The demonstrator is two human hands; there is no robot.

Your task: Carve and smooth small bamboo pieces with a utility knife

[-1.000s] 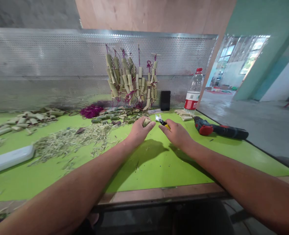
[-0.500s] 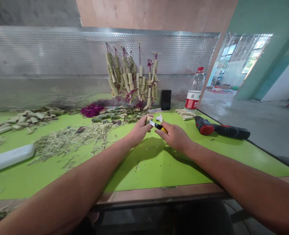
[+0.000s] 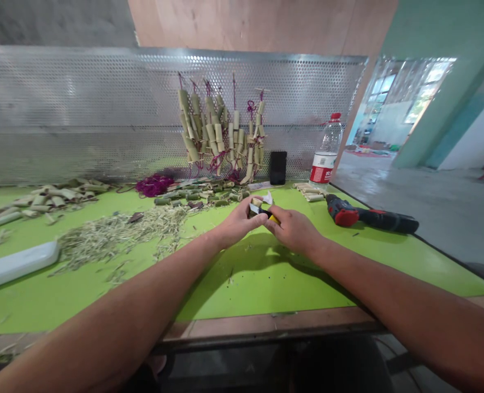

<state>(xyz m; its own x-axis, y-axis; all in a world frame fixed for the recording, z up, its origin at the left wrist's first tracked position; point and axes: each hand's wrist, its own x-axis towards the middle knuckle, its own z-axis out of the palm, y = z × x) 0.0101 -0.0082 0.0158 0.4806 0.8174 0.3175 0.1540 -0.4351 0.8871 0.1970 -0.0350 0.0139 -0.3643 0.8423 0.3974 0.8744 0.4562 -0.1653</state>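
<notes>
My left hand [image 3: 238, 222] is closed around a short pale bamboo piece [image 3: 257, 202], whose end shows above the fingers. Its thumb reaches over to the knife. In my right hand [image 3: 293, 228] is a utility knife [image 3: 273, 219] with a black and yellow handle. The blade points left and lies against or very near the bamboo; I cannot tell whether it is cutting in. Behind the hands a small white object [image 3: 268, 197] rests on the green table [image 3: 242, 289].
Bamboo shavings [image 3: 123, 232] and a white case [image 3: 18, 266] lie left. Cut bamboo pieces [image 3: 57, 197] and purple string [image 3: 155, 185] sit farther back. Bamboo strings [image 3: 213, 131] hang on the perforated panel. A phone [image 3: 278, 167], bottle [image 3: 324, 155] and cordless drill [image 3: 369, 214] stand or lie right.
My left hand has shifted slightly right, and its thumb has come over against the knife. The bamboo piece has moved a little right with it. My right hand stays nearly in place.
</notes>
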